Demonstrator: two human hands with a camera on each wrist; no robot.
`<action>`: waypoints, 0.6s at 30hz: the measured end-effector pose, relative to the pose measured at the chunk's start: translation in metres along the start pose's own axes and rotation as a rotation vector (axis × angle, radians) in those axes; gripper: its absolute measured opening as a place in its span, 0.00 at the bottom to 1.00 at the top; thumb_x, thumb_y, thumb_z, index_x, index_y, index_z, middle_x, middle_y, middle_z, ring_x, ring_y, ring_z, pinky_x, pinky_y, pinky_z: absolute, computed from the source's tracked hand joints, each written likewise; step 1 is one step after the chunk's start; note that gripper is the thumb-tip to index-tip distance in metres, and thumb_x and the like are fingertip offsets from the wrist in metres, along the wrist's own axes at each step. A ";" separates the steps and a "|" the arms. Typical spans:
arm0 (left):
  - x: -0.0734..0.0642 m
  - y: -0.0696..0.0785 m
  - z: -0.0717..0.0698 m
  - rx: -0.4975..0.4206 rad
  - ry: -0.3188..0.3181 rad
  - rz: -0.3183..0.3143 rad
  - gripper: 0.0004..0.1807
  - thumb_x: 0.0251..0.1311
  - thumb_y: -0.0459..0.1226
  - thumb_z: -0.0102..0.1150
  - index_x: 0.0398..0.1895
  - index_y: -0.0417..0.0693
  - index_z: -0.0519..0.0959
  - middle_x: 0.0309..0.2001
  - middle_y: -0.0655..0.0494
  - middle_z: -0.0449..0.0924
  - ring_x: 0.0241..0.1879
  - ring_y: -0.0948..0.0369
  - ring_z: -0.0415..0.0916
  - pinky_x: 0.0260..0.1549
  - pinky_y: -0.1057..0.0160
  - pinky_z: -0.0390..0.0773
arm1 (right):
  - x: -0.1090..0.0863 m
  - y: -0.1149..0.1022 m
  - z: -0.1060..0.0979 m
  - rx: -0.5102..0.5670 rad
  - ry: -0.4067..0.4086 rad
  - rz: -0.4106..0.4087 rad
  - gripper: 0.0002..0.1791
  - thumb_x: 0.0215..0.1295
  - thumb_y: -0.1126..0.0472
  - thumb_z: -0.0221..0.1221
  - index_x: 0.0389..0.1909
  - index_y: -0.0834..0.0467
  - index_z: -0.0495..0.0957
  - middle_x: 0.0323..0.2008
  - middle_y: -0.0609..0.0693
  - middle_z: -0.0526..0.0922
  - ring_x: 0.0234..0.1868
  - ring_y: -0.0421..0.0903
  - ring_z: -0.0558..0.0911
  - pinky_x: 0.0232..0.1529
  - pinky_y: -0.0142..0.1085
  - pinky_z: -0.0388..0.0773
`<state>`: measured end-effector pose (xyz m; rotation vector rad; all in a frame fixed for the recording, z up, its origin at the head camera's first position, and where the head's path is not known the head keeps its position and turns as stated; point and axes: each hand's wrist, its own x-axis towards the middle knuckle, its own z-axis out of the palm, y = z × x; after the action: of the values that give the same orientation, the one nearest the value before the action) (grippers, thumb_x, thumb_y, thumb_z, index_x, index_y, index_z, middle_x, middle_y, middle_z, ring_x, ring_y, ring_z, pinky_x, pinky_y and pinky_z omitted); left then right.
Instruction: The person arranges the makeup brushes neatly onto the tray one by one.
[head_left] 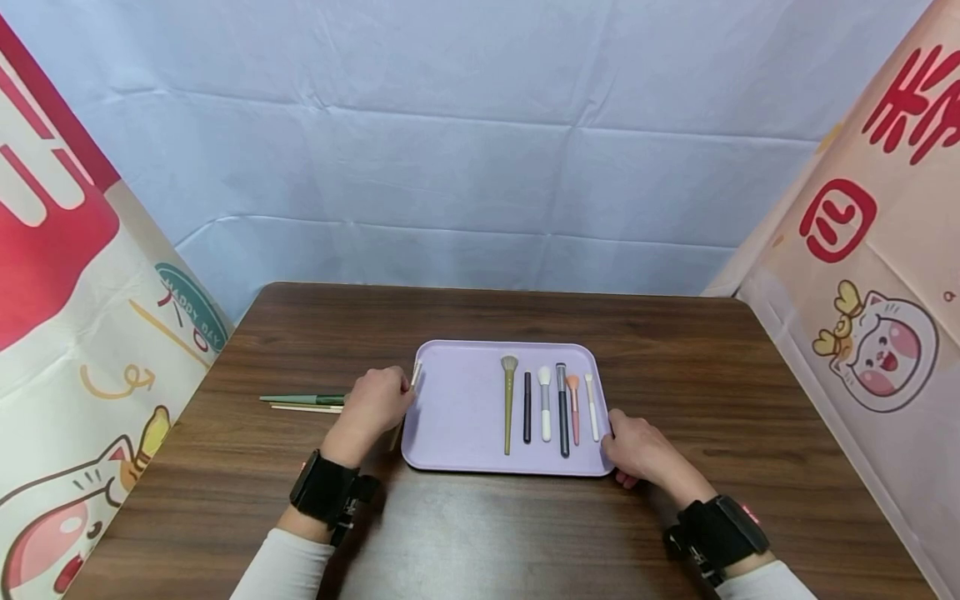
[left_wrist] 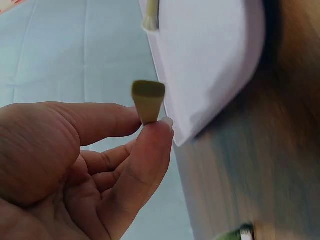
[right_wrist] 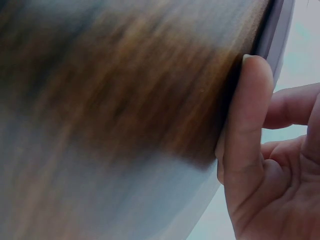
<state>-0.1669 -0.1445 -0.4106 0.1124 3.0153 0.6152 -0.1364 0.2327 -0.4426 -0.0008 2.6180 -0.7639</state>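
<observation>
My left hand (head_left: 381,400) pinches a slim makeup brush (left_wrist: 149,100) between thumb and fingertips at the left side of the lilac tray (head_left: 457,400). That brush has a flat tan handle end, and fingers hide part of it. At the tray's right front corner, my right hand (head_left: 637,446) holds the rim, with the fingers along its outer side (right_wrist: 245,130). On the tray's right half lies a row of brushes: an olive one (head_left: 508,408), a short dark one (head_left: 527,408), a grey-and-white one (head_left: 545,408), a dark grey one (head_left: 562,417), a pink one (head_left: 574,408) and a white one (head_left: 592,408).
Left of the tray lie a green brush (head_left: 300,398) and a thin pale stick-like piece (head_left: 303,408), partly behind the left hand. The brown wooden table (head_left: 510,542) meets a pale blue cloth (head_left: 450,167) at the back. Printed sheets hang on both sides.
</observation>
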 end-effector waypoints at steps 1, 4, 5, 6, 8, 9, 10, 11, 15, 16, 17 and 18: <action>0.001 0.002 0.000 -0.005 0.000 0.000 0.10 0.65 0.37 0.64 0.27 0.44 0.77 0.24 0.53 0.77 0.24 0.56 0.72 0.28 0.57 0.73 | 0.000 0.000 0.000 0.002 0.000 0.003 0.09 0.70 0.66 0.47 0.44 0.67 0.70 0.22 0.56 0.77 0.17 0.47 0.80 0.18 0.38 0.78; 0.002 0.007 0.002 -0.013 0.007 0.004 0.12 0.65 0.37 0.64 0.25 0.44 0.76 0.23 0.53 0.75 0.23 0.56 0.71 0.27 0.59 0.71 | 0.000 0.000 0.000 0.005 0.001 0.006 0.09 0.70 0.66 0.46 0.44 0.67 0.70 0.21 0.56 0.77 0.17 0.47 0.80 0.18 0.38 0.78; 0.003 0.008 0.003 -0.013 0.010 0.007 0.12 0.65 0.37 0.64 0.24 0.45 0.75 0.23 0.53 0.74 0.23 0.56 0.71 0.27 0.59 0.71 | 0.000 0.000 0.000 0.005 0.002 0.006 0.09 0.70 0.66 0.46 0.44 0.67 0.70 0.21 0.56 0.77 0.17 0.47 0.80 0.17 0.38 0.78; 0.003 0.010 0.003 -0.017 0.010 0.006 0.12 0.65 0.37 0.64 0.24 0.45 0.74 0.22 0.53 0.73 0.23 0.56 0.71 0.26 0.59 0.70 | -0.001 0.000 0.000 0.004 0.002 0.007 0.09 0.70 0.66 0.46 0.44 0.67 0.70 0.21 0.56 0.77 0.17 0.47 0.80 0.17 0.38 0.78; 0.004 0.013 0.004 -0.019 0.014 0.007 0.13 0.65 0.36 0.63 0.24 0.45 0.74 0.21 0.53 0.73 0.22 0.56 0.71 0.25 0.60 0.70 | -0.001 -0.001 0.000 0.004 0.002 0.006 0.09 0.70 0.66 0.46 0.44 0.67 0.70 0.22 0.56 0.77 0.17 0.47 0.79 0.18 0.38 0.78; 0.005 0.015 0.004 -0.023 0.017 0.008 0.13 0.64 0.36 0.63 0.23 0.44 0.74 0.21 0.53 0.72 0.21 0.57 0.70 0.24 0.61 0.69 | -0.001 -0.001 0.000 0.003 0.001 0.008 0.09 0.70 0.66 0.46 0.44 0.67 0.70 0.22 0.56 0.77 0.17 0.47 0.79 0.18 0.38 0.78; 0.005 0.016 0.005 -0.024 0.018 0.010 0.13 0.64 0.35 0.62 0.23 0.45 0.73 0.21 0.53 0.72 0.21 0.57 0.70 0.23 0.61 0.69 | -0.001 -0.001 0.000 0.003 0.001 0.008 0.09 0.70 0.66 0.46 0.45 0.67 0.70 0.22 0.56 0.77 0.17 0.47 0.79 0.18 0.38 0.78; 0.006 0.018 0.006 -0.026 0.021 0.012 0.13 0.64 0.35 0.62 0.22 0.45 0.74 0.20 0.54 0.72 0.21 0.57 0.70 0.23 0.61 0.69 | -0.001 -0.001 0.000 0.003 0.001 0.009 0.09 0.70 0.66 0.46 0.45 0.67 0.70 0.22 0.56 0.77 0.17 0.47 0.79 0.18 0.38 0.78; 0.009 0.026 0.008 -0.047 0.011 0.007 0.12 0.64 0.34 0.60 0.21 0.45 0.74 0.19 0.54 0.73 0.20 0.57 0.69 0.21 0.62 0.68 | -0.002 -0.001 -0.001 0.002 -0.001 0.008 0.09 0.71 0.66 0.46 0.45 0.68 0.70 0.22 0.56 0.77 0.17 0.47 0.79 0.18 0.38 0.78; 0.009 0.028 0.008 -0.051 0.008 0.007 0.12 0.64 0.34 0.60 0.21 0.45 0.74 0.20 0.54 0.73 0.20 0.58 0.69 0.21 0.62 0.68 | -0.002 -0.001 -0.001 0.003 -0.001 0.008 0.09 0.71 0.66 0.46 0.45 0.67 0.70 0.22 0.56 0.77 0.17 0.47 0.79 0.18 0.38 0.78; 0.010 0.030 0.009 -0.050 0.007 0.010 0.13 0.64 0.34 0.60 0.21 0.46 0.74 0.20 0.54 0.73 0.20 0.58 0.69 0.21 0.62 0.68 | -0.002 -0.001 -0.001 0.004 -0.002 0.008 0.09 0.71 0.66 0.46 0.45 0.67 0.70 0.22 0.56 0.77 0.17 0.47 0.79 0.18 0.38 0.78; 0.010 0.031 0.010 -0.051 0.005 0.010 0.13 0.64 0.35 0.60 0.20 0.46 0.74 0.19 0.55 0.72 0.20 0.58 0.69 0.21 0.62 0.68 | -0.002 -0.001 -0.001 0.005 -0.002 0.008 0.09 0.71 0.66 0.46 0.45 0.67 0.70 0.22 0.56 0.77 0.17 0.47 0.79 0.18 0.38 0.78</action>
<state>-0.1747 -0.1110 -0.4079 0.1235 3.0034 0.6934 -0.1351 0.2320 -0.4407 0.0105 2.6129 -0.7666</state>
